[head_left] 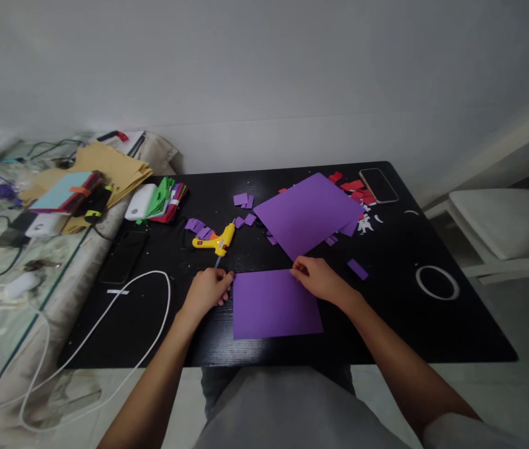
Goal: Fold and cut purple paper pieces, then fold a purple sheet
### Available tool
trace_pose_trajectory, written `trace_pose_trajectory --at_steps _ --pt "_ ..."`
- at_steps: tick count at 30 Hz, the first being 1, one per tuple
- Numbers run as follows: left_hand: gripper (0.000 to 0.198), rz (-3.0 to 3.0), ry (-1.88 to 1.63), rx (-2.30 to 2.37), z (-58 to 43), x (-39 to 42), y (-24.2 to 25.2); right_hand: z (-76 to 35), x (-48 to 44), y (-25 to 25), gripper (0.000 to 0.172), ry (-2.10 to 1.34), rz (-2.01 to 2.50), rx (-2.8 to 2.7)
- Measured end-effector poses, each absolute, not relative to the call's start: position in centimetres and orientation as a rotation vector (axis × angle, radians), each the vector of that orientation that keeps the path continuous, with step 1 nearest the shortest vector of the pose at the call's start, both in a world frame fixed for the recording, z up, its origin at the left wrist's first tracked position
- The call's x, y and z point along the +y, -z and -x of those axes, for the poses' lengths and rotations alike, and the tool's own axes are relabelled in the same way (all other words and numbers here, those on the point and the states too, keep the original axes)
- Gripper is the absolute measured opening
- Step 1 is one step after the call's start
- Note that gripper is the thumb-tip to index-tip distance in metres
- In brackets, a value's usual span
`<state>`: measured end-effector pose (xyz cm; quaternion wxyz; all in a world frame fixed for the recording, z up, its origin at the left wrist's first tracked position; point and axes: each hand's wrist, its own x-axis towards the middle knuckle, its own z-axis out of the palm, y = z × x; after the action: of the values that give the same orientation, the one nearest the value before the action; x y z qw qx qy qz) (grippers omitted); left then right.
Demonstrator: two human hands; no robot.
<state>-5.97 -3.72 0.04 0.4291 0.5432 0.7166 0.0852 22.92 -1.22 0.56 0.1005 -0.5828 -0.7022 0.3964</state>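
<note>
A purple sheet (pixel 276 305) lies near the front edge of the black table. My left hand (pixel 209 290) pinches its upper left corner between thumb and curled fingers. At the upper right corner, my right hand (pixel 315 277) grips the same sheet with closed fingertips. Just beyond my left hand is a yellow glue gun (pixel 217 241), with a glue stick poking out of its back. A larger purple sheet (pixel 308 212) lies turned at an angle behind my right hand, its near corner close to my fingers.
Small purple pieces (pixel 197 227) lie beside the glue gun, one purple strip (pixel 357 269) to the right. Red scraps (pixel 360 190), a phone (pixel 379 186) and a white ring (pixel 437 282) are farther right. On the left are a dark phone (pixel 124 257), a white cable (pixel 169 293) and colored bundles (pixel 164 199).
</note>
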Motion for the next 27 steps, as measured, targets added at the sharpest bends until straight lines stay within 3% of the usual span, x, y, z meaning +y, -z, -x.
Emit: trace_pose_trajectory --at_steps 27 --pt "0.041 -1.35 -0.207 1.784 6.13 -3.65 0.19 -22.8 -1.31 -0.42 0.012 -1.164 1.728 -2.053"
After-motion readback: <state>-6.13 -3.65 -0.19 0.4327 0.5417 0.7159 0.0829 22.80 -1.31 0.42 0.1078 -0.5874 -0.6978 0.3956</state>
